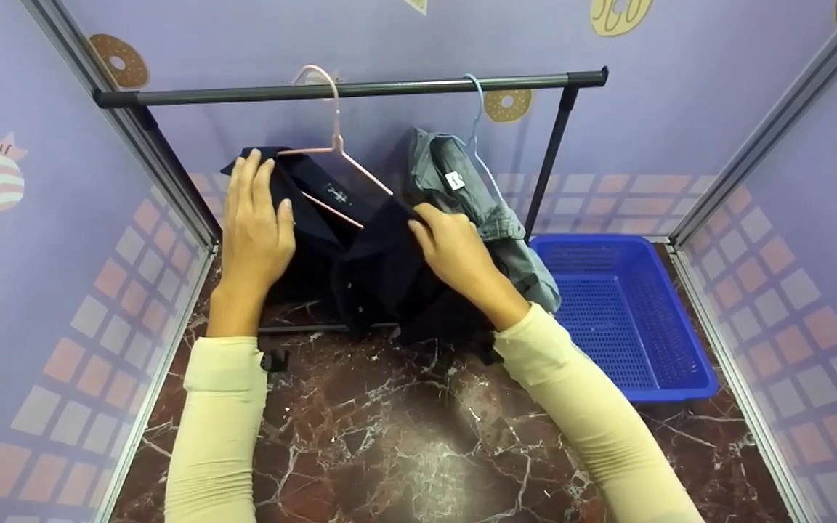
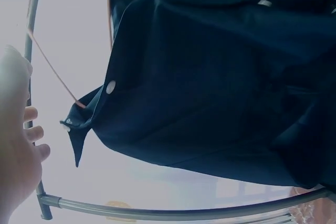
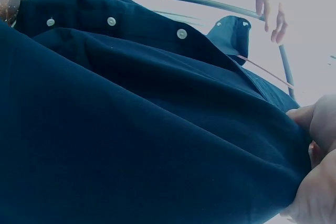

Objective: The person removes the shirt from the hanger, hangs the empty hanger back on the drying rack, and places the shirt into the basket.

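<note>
A dark navy button-up shirt (image 1: 382,269) hangs on a pink hanger (image 1: 338,142), whose hook is over the rack's bar. My left hand (image 1: 253,225) is at the shirt's left collar side, fingers extended. In the left wrist view this hand (image 2: 18,135) appears apart from the cloth, its fingers loosely bent. With thumb and fingers, my right hand (image 1: 458,250) pinches the shirt near its right shoulder; the right wrist view shows the same grip on the fabric. White buttons (image 3: 181,33) run along the shirt's front edge. Part of the hanger is hidden inside the shirt.
The dark metal rack (image 1: 404,88) stands against the patterned back wall. A grey-green garment (image 1: 440,163) hangs to the right on a light blue hanger (image 1: 478,109). At the right, a blue plastic basket (image 1: 680,319) sits on the brown marbled floor (image 1: 404,450).
</note>
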### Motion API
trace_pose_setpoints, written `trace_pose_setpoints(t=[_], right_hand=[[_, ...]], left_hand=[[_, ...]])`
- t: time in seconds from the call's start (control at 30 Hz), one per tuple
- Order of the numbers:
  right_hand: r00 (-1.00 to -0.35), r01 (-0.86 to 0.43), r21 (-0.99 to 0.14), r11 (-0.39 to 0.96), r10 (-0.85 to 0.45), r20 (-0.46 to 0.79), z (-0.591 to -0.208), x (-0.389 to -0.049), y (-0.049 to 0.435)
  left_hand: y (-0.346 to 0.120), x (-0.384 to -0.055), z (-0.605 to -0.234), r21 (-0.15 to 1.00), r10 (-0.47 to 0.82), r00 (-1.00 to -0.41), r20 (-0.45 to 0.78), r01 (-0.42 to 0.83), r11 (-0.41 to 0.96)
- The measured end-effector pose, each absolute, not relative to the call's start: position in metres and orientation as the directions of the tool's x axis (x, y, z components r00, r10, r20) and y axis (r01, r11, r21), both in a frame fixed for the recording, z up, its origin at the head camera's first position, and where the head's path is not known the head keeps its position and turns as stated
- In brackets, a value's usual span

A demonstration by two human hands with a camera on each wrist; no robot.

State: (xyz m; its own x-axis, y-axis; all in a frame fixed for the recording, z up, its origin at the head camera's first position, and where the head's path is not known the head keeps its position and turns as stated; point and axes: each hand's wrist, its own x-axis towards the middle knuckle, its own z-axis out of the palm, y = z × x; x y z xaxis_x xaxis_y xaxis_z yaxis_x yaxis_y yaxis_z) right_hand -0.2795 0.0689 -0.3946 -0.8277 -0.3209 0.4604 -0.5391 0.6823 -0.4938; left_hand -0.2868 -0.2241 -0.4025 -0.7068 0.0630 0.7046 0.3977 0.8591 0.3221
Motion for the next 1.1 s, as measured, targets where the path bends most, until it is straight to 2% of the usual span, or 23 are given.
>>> trace_pose_setpoints(t=[0.3,0.43,0.6,0.77,1.1], right_hand=[[-0.799,-0.583,-0.484,0.653,-0.352,0.488,-0.405,-0.26,0.096],[-0.788,-0.598,-0.474,0.646,-0.368,0.493,-0.411,-0.252,0.112],[-0.792,-0.6,-0.517,0.61,-0.366,0.488,-0.419,-0.241,0.136],[-0.782,-0.616,-0.527,0.585,-0.376,0.497,-0.426,-0.231,0.158],[-0.778,-0.622,-0.547,0.56,-0.362,0.514,-0.438,-0.213,0.202]], left_hand=[[-0.232,-0.282,-0.392,0.386,0.143,-0.82,0.554,0.405,0.829],[-0.231,-0.278,-0.387,0.369,0.199,-0.847,0.493,0.411,0.834],[-0.227,-0.271,-0.378,0.384,0.264,-0.88,0.394,0.419,0.823],[-0.216,-0.263,-0.374,0.388,0.322,-0.887,0.33,0.439,0.81],[-0.201,-0.248,-0.385,0.443,0.397,-0.872,0.287,0.488,0.752]])
